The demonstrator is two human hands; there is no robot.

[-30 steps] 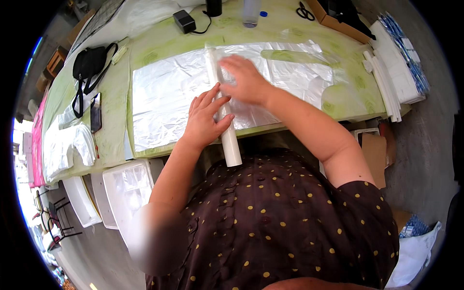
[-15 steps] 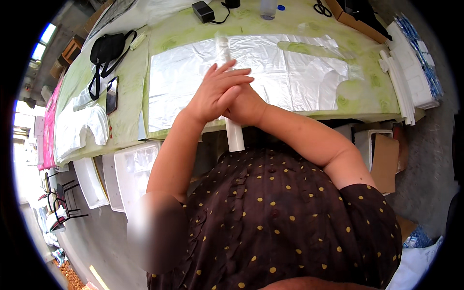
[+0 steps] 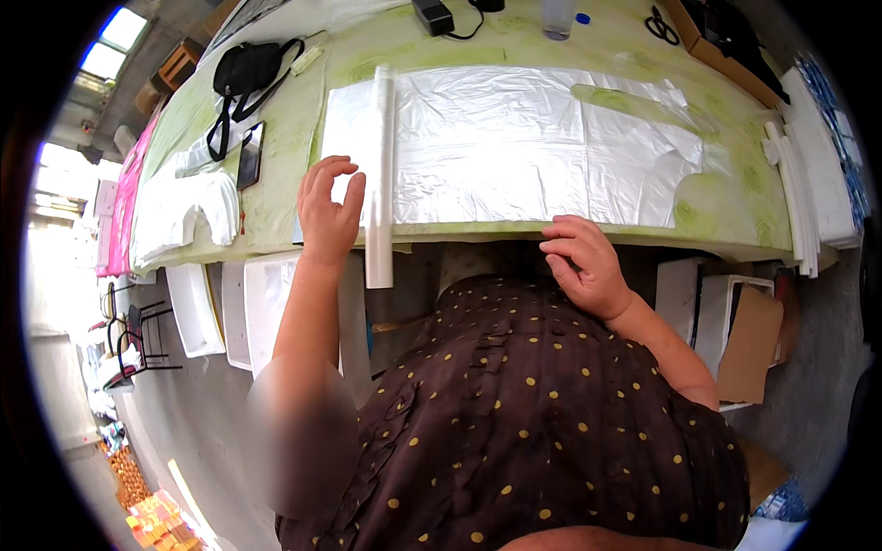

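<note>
A long white roll (image 3: 379, 174) lies across the left end of a clear plastic sheet (image 3: 514, 142) spread on the green table (image 3: 266, 197), its near end sticking out past the table's front edge. My left hand (image 3: 328, 213) is beside the roll on its left, fingers curled and apart, the fingertips close to or just touching it. My right hand (image 3: 583, 266) hovers at the table's front edge, below the sheet, fingers loosely bent, holding nothing. The sheet has T-shirt-bag cutouts at its right end.
A black bag (image 3: 246, 69) and a dark phone (image 3: 250, 156) lie at the left, with white bag stacks (image 3: 179, 211) nearby. A charger (image 3: 432, 16), a bottle (image 3: 558, 16) and scissors (image 3: 660, 26) sit at the far edge. White bins (image 3: 197, 308) and cardboard boxes (image 3: 749, 344) stand below the table.
The roll has travelled left across the sheet, from near its middle to its left end. Both hands have come off it; the right hand dropped to the table's front edge.
</note>
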